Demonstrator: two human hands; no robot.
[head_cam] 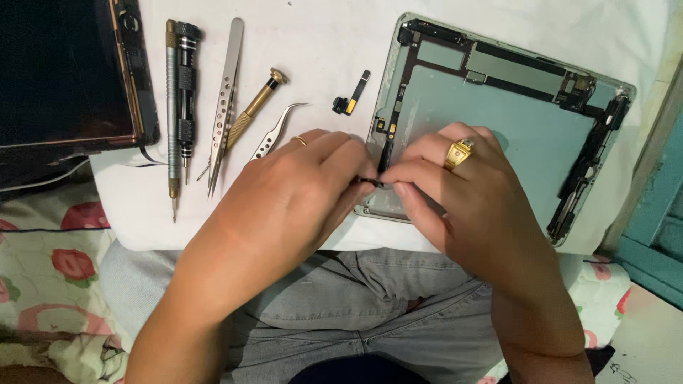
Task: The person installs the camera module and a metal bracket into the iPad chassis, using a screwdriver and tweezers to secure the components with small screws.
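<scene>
An opened tablet back shell [526,121], grey-green inside with black parts along its edges, lies on a white cloth. My left hand [284,206] and my right hand [462,185] meet at the shell's near left edge. Both pinch a thin black flex strip [385,153] that runs along that edge. The strip's lower end is hidden between my fingertips. Each hand wears a gold ring.
Left of my hands lie two screwdrivers [178,99], straight tweezers [226,92], a brass-handled tool [255,107] and curved tweezers [274,131]. A small loose black flex part [352,96] sits near the shell. The removed dark screen [67,71] lies at the upper left. My lap is below.
</scene>
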